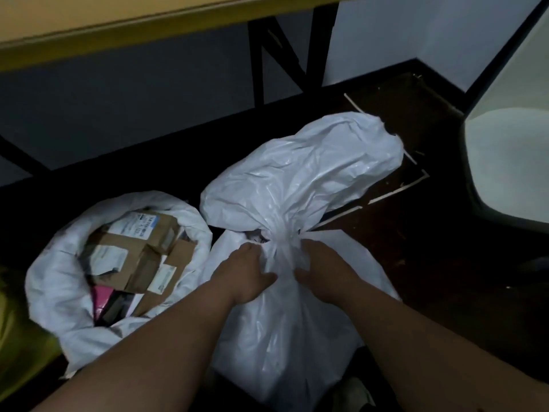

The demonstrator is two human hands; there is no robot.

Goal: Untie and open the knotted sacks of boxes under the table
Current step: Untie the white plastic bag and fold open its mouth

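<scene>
A white plastic sack (285, 316), thin, glossy and creased, stands on the dark floor (430, 263) below the yellow edge of the worktop (124, 28). Its neck is gathered into a tight knot (282, 242), and above the knot the loose plastic balloons into a crumpled, puffy lobe that leans back and to the right.

The left hand (249, 272) presses against the left side of the gathered neck, its fingers (252, 248) curled onto the plastic just beside the knot and its thumb reaching across the front. The right hand (323, 269) mirrors it on the right, fingers bent and pinching the bunched plastic at the knot, thumb pointing inward towards the other thumb. Both hands grip the sack; the knot is still tied.

Just to the left, touching this sack, a second white sack (59, 281) of duller, woven-looking material sits open, its rim rolled down. Inside lie brown cardboard boxes (139, 257) with white labels, jumbled at angles, and something pink (102, 298) below them.
</scene>
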